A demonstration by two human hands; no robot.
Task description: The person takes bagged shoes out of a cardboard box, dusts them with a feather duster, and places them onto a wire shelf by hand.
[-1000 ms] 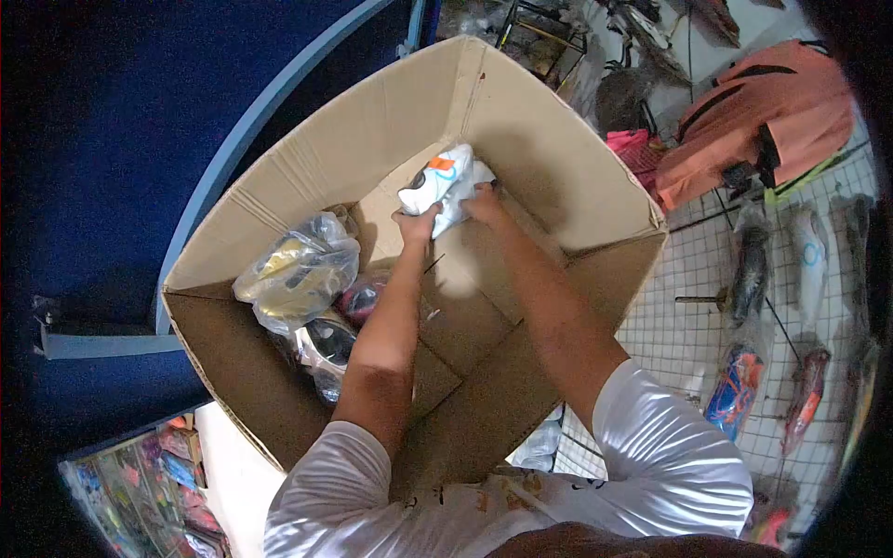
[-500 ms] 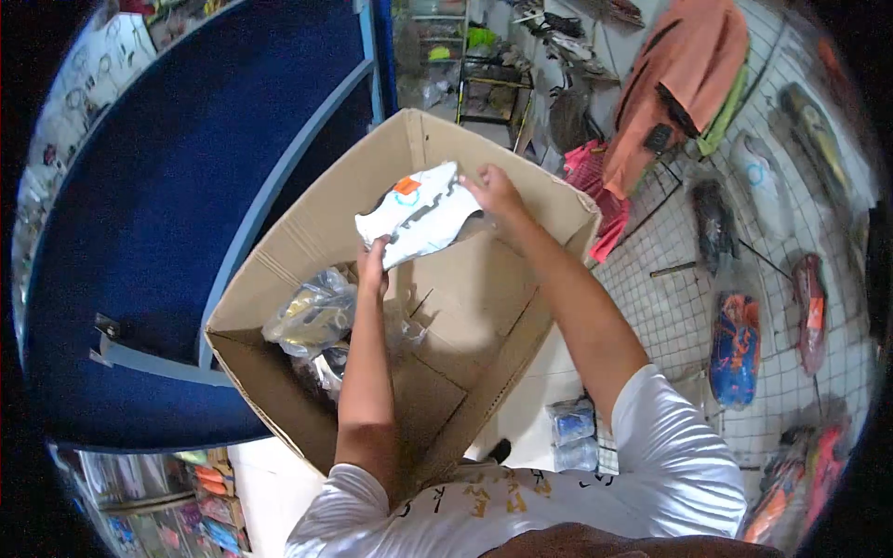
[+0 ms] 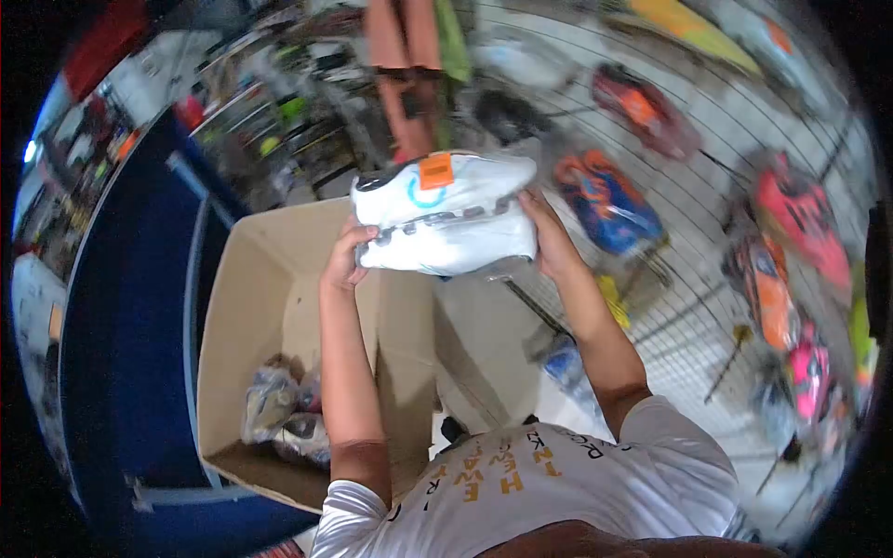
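A pair of white shoes [image 3: 446, 246] in clear plastic, with an orange sticker and a blue ring mark, is held up level in both hands. My left hand [image 3: 346, 256] grips the left end, its thumb over the near shoe. Around the right end closes my right hand [image 3: 547, 232], its fingers partly hidden behind the wrap. Below and to the left stands an open cardboard box [image 3: 256, 279]. Several plastic-wrapped shoes [image 3: 272, 402] lie at its bottom.
Wrapped shoes hang on a wire grid wall at the right, among them a blue and orange pair [image 3: 609, 205] and a pink shoe [image 3: 805, 219]. A dark blue panel [image 3: 126, 307] stands left of the box. Orange cloth [image 3: 402, 37] hangs at the back.
The white shoes have been lifted out from over the box and carried right, toward the grid wall. My view has turned right too, and both hands still hold the shoes.
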